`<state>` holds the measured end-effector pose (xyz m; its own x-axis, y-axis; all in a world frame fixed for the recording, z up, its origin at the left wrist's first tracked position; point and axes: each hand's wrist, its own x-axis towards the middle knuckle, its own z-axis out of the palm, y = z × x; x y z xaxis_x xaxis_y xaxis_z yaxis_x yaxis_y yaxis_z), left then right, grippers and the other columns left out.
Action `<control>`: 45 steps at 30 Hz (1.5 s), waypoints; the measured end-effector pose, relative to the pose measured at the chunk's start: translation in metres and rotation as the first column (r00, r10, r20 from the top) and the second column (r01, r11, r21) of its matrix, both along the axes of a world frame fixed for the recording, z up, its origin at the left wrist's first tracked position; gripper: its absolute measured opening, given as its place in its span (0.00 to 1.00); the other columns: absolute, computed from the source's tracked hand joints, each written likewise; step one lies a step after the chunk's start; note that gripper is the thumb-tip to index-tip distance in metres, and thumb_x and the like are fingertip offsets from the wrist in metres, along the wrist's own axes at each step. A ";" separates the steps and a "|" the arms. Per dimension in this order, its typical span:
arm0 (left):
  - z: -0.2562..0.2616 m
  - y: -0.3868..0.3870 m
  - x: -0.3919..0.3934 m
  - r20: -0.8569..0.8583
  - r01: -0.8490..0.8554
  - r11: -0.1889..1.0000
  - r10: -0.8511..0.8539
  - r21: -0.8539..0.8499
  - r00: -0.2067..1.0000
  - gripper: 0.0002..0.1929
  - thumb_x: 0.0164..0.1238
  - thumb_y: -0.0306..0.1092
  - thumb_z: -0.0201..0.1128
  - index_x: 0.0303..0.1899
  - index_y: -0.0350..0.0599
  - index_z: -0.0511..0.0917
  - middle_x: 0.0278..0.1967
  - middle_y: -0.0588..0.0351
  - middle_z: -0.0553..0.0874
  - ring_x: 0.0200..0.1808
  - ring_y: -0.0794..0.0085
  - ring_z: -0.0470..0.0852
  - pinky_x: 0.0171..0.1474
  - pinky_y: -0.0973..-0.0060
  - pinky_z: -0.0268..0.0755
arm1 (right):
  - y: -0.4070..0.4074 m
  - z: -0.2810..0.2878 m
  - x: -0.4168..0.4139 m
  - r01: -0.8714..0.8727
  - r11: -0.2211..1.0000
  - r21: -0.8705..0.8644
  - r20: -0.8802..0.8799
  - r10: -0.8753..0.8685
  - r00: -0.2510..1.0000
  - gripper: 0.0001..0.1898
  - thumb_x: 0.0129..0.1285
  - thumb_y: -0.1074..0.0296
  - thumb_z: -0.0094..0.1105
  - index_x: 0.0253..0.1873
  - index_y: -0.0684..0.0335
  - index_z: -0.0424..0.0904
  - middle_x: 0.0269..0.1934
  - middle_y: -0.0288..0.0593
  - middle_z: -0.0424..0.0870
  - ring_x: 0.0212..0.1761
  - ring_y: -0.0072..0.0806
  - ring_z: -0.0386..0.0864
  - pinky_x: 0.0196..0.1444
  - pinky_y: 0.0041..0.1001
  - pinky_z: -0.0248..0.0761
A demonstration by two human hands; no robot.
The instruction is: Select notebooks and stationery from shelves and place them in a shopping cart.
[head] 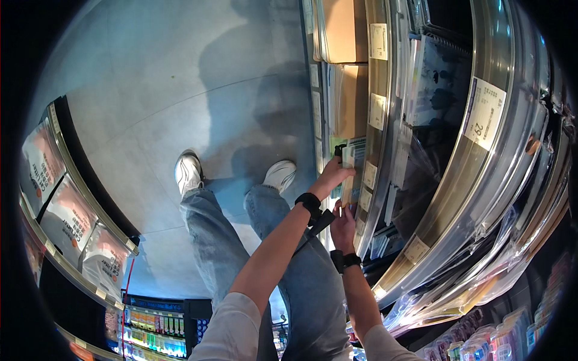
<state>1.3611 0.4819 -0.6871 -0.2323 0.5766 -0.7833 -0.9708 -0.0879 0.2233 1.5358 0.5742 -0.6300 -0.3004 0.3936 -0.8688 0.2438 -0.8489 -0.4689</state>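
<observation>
My left hand is closed around a pale, thin stack that looks like notebooks on the low shelf to my right, with the thumb lying across its edge. At the near end of the same stack, my right hand has its fingers bent up against it. How far those fingers wrap around the stack is hidden. Tan-covered paper goods, probably notebooks, stand in the row just beyond. Both wrists wear black bands, and a dark strap sticks out from the left one.
Shelf edges with price tags rise in tiers on the right, holding spiral notebooks and plastic-wrapped goods. Cat litter bags fill a shelf at left. Grey floor lies between, under my white shoes.
</observation>
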 end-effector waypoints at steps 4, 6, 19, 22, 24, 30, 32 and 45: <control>-0.026 0.007 0.014 -0.198 0.225 0.964 -0.250 -0.142 0.948 0.31 0.61 0.36 0.68 0.65 0.37 0.69 0.52 0.52 0.82 0.53 0.71 0.79 0.56 0.73 0.71 | -0.006 -0.015 0.009 -0.031 0.996 0.085 0.052 0.027 0.998 0.16 0.77 0.69 0.51 0.65 0.64 0.68 0.59 0.47 0.76 0.61 0.32 0.76 0.73 0.29 0.65; -0.015 0.014 0.016 -0.165 0.114 0.993 -0.106 0.038 0.980 0.28 0.61 0.32 0.66 0.63 0.35 0.71 0.53 0.51 0.82 0.53 0.70 0.80 0.55 0.73 0.72 | 0.003 -0.016 0.012 -0.119 0.987 0.109 0.126 0.105 0.986 0.16 0.78 0.69 0.51 0.65 0.65 0.68 0.60 0.48 0.76 0.62 0.33 0.75 0.73 0.28 0.66; -0.032 0.028 0.030 -0.330 -0.011 0.979 -0.058 -0.203 0.942 0.22 0.59 0.23 0.67 0.56 0.36 0.74 0.43 0.57 0.85 0.45 0.74 0.82 0.50 0.75 0.74 | 0.003 -0.019 0.010 0.123 0.992 0.001 0.080 -0.122 0.989 0.15 0.76 0.71 0.53 0.63 0.67 0.69 0.58 0.48 0.75 0.60 0.32 0.77 0.62 0.25 0.75; -0.020 0.017 0.035 -0.340 -0.198 0.974 0.152 -0.106 0.928 0.20 0.63 0.29 0.70 0.54 0.36 0.74 0.42 0.51 0.86 0.42 0.74 0.84 0.47 0.72 0.76 | 0.015 -0.029 0.025 0.114 0.993 0.025 0.052 -0.115 0.992 0.18 0.75 0.74 0.53 0.66 0.69 0.65 0.60 0.52 0.73 0.61 0.36 0.76 0.64 0.25 0.75; -0.016 -0.004 0.036 -0.310 -0.259 0.962 0.223 -0.082 0.924 0.17 0.69 0.33 0.67 0.53 0.35 0.75 0.41 0.48 0.87 0.40 0.73 0.84 0.45 0.71 0.76 | 0.012 -0.031 0.027 0.093 0.994 0.058 0.046 -0.096 0.994 0.18 0.76 0.75 0.52 0.66 0.70 0.65 0.62 0.52 0.72 0.62 0.35 0.75 0.65 0.25 0.75; -0.008 -0.102 0.028 -0.463 0.019 0.972 -0.129 -0.235 0.877 0.14 0.74 0.31 0.62 0.55 0.34 0.77 0.46 0.57 0.86 0.44 0.78 0.81 0.49 0.75 0.76 | 0.007 -0.017 0.011 -0.034 0.995 0.097 0.084 0.026 0.996 0.15 0.74 0.76 0.55 0.62 0.67 0.70 0.56 0.50 0.77 0.62 0.37 0.77 0.63 0.27 0.77; 0.018 -0.142 0.011 -0.422 0.015 0.975 -0.110 -0.221 0.900 0.14 0.75 0.30 0.62 0.56 0.34 0.77 0.47 0.57 0.86 0.46 0.79 0.81 0.50 0.75 0.76 | 0.009 -0.025 0.011 0.006 0.997 0.073 0.072 -0.011 0.997 0.17 0.74 0.76 0.55 0.63 0.67 0.67 0.55 0.49 0.77 0.60 0.35 0.77 0.61 0.27 0.77; 0.117 -0.323 -0.037 -0.307 0.027 0.944 -0.134 -0.328 0.942 0.16 0.74 0.29 0.62 0.59 0.35 0.77 0.47 0.58 0.87 0.47 0.80 0.82 0.52 0.77 0.75 | -0.003 -0.043 0.003 -0.141 0.988 0.064 0.095 0.135 0.986 0.14 0.71 0.83 0.53 0.58 0.78 0.68 0.58 0.63 0.76 0.62 0.45 0.78 0.66 0.29 0.77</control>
<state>1.3241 0.1589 -0.5700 -0.4650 0.3396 -0.8176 -0.8425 0.1141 0.5265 1.5385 0.5708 -0.6732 -0.2777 0.4147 -0.8666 0.4003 -0.7701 -0.4968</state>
